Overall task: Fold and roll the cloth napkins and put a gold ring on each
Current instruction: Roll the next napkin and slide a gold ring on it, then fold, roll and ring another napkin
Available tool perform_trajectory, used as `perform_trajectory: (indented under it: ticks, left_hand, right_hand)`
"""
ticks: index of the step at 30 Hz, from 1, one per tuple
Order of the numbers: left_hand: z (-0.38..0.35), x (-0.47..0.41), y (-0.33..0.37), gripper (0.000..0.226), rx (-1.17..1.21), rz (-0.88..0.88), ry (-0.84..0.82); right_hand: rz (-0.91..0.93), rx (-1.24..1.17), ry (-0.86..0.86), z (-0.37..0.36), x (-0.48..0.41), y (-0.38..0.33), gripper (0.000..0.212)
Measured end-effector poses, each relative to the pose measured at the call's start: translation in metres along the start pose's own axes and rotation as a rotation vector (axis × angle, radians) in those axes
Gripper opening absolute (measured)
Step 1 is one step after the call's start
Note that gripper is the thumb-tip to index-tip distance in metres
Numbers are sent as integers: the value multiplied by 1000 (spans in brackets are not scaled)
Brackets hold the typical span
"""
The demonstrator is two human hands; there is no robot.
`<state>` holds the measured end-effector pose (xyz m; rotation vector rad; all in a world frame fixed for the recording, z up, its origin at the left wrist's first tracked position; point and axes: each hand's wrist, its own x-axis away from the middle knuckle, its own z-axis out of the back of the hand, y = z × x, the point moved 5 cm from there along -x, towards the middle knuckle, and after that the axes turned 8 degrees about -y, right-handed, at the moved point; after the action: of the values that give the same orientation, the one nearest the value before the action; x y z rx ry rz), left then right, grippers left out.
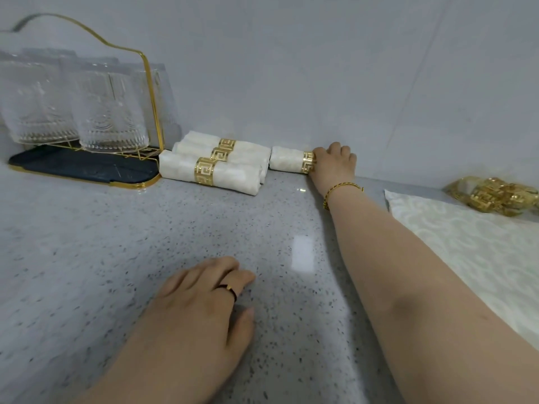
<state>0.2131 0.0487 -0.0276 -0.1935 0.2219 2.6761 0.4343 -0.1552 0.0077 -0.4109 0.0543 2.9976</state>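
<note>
Three rolled white napkins [186, 166], each wearing a gold ring [205, 170], lie stacked against the back wall. Right of them lies another rolled napkin [285, 158] with a gold ring [308, 162] around it. My right hand [334, 163] reaches to the wall and grips this roll's right end, fingers curled over it beside the ring. My left hand [201, 293] rests flat on the grey speckled counter [116, 243] near the front, fingers relaxed and holding nothing. A flat white patterned napkin [466, 243] lies at the right. Behind it sits a pile of gold rings [493, 195].
A gold wire rack [151, 91] with several upturned clear glasses [110, 112] stands on a dark tray [81, 167] at the back left. The white tiled wall [291, 68] runs along the counter's far edge.
</note>
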Motion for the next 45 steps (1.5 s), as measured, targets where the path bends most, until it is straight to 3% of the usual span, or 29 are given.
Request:
perform_trajectory:
  ticks: [8, 11, 13, 15, 16, 21, 29, 34, 40, 43, 45]
  left_hand:
    - [1, 1, 2, 35, 18, -15, -1]
    - [4, 2, 1, 39, 68, 53, -116]
    - [8, 3, 4, 60, 52, 104, -169]
    - [9, 2, 4, 89, 86, 86, -90]
    - [8, 3, 5, 91, 78, 90, -112]
    - [10, 4, 10, 45, 83, 72, -114]
    - [24, 12, 18, 32, 63, 67, 90]
    - [30, 31, 39, 30, 91, -11, 70]
    - [35, 81, 124, 13, 445, -307, -110]
    - [35, 106, 164, 26, 600, -424, -219]
    - [29, 117, 181, 34, 582, -479, -300]
  right_hand:
    - [-22, -29, 7, 2, 6, 2, 37]
    - [8, -9, -22, 6, 16, 1, 45]
    - [22, 24, -51, 12, 26, 3, 48]
    - [29, 29, -72, 19, 39, 6, 47]
    - [27, 20, -79, 26, 48, 9, 46]
    - [79, 5, -185, 56, 108, 18, 46]
    - [215, -226, -385, 104, 280, 41, 52]
    - [183, -363, -487, 113, 375, 67, 55]
    - [33, -658, -319, 102, 400, 96, 41]
    - [-74, -906, -217, 98, 397, 106, 31]
    - [-97, -992, -176, 96, 397, 110, 29]
